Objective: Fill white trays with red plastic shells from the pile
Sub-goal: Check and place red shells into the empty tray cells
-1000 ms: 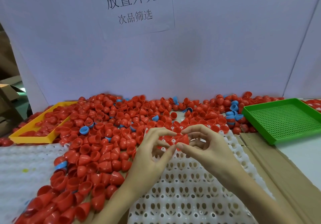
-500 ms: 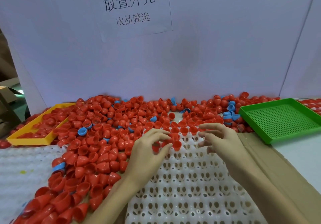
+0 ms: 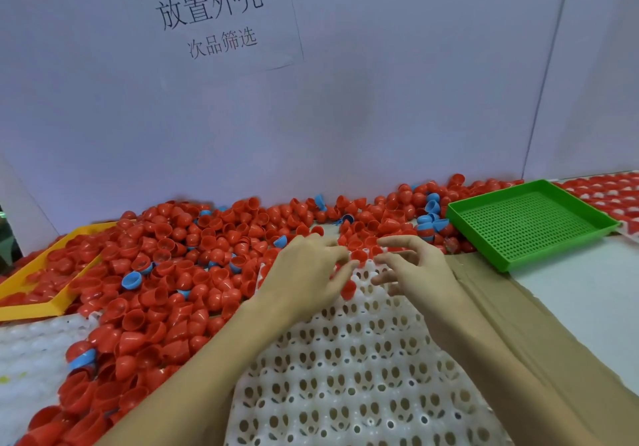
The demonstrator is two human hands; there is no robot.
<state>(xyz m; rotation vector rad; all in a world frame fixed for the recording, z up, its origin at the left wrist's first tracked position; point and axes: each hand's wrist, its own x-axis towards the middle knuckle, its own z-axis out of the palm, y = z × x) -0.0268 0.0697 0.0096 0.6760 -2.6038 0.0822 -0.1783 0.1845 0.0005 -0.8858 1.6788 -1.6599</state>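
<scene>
Both hands hover at the far end of the white tray (image 3: 345,369). The left hand (image 3: 304,272) holds a red shell (image 3: 348,289) by its thumb. The right hand (image 3: 415,269) is loose and empty. The pile (image 3: 179,272) lies left of the tray, nearer the left hand.

A perforated tray (image 3: 363,376) lies nearest the person, in the middle of the counter (image 3: 587,290). A pile of shells (image 3: 193,265) spreads along its left side and behind its far edge, reaching back to an upright board (image 3: 380,99). A sheet with printed characters (image 3: 211,16) is stuck on the board, above the pile. At the far left a shallow tray (image 3: 31,307) holds more shells, the pile spilling over its right rim. A second moulded tray (image 3: 31,352) lies before it, left of the pile. A mesh-bottomed tray (image 3: 529,220) sits at the right, behind a strip of cardboard (image 3: 501,293) that runs along the perforated tray's right side. Both hands, left (image 3: 304,272) and right (image 3: 418,272), are over the perforated tray's far edge.
</scene>
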